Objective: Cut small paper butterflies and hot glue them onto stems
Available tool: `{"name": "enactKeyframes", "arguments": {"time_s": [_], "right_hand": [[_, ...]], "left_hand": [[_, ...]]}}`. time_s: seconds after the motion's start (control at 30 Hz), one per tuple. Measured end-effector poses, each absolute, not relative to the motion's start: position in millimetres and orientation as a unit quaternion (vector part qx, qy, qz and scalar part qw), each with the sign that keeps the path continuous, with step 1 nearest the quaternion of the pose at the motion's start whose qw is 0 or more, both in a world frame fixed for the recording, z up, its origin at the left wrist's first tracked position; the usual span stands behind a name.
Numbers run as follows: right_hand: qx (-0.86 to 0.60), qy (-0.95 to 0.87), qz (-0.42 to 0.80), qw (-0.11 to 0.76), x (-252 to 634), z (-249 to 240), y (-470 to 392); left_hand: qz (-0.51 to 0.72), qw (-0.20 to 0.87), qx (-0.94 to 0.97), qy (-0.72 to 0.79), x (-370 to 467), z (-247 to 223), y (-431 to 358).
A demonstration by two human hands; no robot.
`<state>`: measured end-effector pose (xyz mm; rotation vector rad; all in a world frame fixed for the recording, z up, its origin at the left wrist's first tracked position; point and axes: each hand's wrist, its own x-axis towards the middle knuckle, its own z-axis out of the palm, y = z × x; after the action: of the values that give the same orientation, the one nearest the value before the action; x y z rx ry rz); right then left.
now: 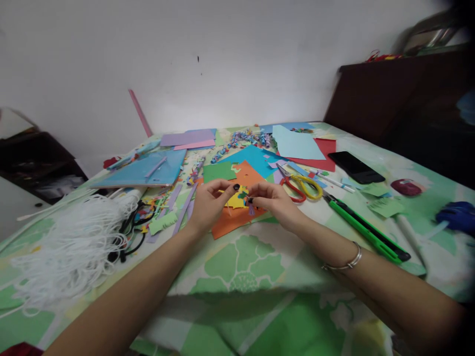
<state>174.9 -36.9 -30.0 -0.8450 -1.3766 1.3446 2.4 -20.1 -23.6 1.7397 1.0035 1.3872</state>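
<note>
My left hand (212, 200) is closed in a pinch over the orange paper (226, 225), its thumb and finger at the edge of a small multicoloured paper piece (243, 192). From the other side my right hand (272, 200) pinches the same small piece, with purple strips hanging below its fingertips. Yellow paper (234, 200) lies between and beneath the fingers. Behind them are a green sheet (218, 171) and a blue sheet (248, 157). Scissors (302, 187) with red and yellow handles rest right of my right hand. The fingers hide part of the small piece.
White cord (74, 247) is heaped at the left, near a blue folder (148, 168). On the right lie a green cutter (365, 227), a black phone (356, 167) and a dark red object (406, 187). Curled paper strips (241, 141) lie at the back.
</note>
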Motion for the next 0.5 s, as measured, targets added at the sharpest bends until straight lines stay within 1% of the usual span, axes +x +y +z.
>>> {"name": "enactKeyframes", "arguments": {"time_s": [0.33, 0.5], "right_hand": [[-0.361, -0.499, 0.635, 0.466, 174.4, -28.4, -37.4], [-0.339, -0.505, 0.649, 0.457, 174.8, -25.1, -39.9]], "left_hand": [[0.534, 0.367, 0.658, 0.384, 4.8, -23.5, -22.9], [0.525, 0.418, 0.634, 0.384, 5.5, -21.8, -24.9]]}}
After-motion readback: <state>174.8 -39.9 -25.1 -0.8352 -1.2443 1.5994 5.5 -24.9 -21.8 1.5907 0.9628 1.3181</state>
